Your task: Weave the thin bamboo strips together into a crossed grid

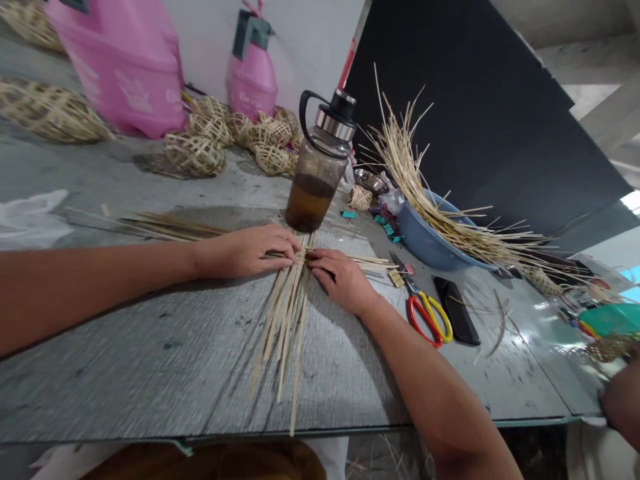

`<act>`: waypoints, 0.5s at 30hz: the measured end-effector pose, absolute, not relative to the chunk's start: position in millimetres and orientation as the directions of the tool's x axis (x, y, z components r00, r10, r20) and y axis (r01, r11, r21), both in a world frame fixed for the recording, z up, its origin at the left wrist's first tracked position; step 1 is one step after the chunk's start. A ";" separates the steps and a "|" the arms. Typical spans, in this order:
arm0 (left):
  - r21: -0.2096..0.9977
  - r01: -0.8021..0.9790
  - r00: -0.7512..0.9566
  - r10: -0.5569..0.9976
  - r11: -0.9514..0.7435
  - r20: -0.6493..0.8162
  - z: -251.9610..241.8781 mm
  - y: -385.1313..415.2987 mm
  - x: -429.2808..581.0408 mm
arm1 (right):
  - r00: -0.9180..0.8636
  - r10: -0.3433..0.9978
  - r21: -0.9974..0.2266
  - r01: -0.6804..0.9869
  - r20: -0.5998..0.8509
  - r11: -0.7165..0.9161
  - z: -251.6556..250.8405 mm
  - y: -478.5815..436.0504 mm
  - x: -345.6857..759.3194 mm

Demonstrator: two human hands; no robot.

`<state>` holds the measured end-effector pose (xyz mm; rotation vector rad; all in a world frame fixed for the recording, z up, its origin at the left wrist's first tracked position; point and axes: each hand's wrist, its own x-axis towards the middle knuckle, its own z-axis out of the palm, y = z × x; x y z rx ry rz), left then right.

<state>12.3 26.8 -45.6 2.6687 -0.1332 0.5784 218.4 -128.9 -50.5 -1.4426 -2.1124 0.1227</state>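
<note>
Thin bamboo strips [286, 313] cross one another on the grey table, one set fanning toward the front edge, others running sideways. At the crossing, my left hand [255, 250] comes in from the left, its curled fingers closed on the strips. Opposite it, with only a narrow gap between, my right hand [340, 277] has its fingertips pressed together on the same crossing. Parts of the strips are hidden under both hands. Just behind the crossing stands a bottle [313, 180] with brown liquid and a black lid. More strips [170, 227] lie beyond my left forearm.
To the right lie scissors [423, 307] with red and yellow handles and a black phone [456, 310]. A blue basin [425, 237] holds a bundle of strips [435, 207]. Woven bamboo balls [197, 153] and pink sprayers [254, 77] stand at the back. Another person's arm [623, 400] shows far right.
</note>
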 end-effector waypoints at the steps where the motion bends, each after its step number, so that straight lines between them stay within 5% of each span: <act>1: 0.371 -0.181 0.908 -0.009 -0.911 0.420 -45.9 27.2 12.4 | -0.252 0.878 -0.387 0.823 0.408 0.416 -50.6 -128.9 218.5; 15: 0.439 -0.113 0.925 0.068 -0.891 0.375 -58.0 36.8 23.3 | -0.173 0.885 -0.461 0.801 0.432 0.381 -52.0 -126.2 213.2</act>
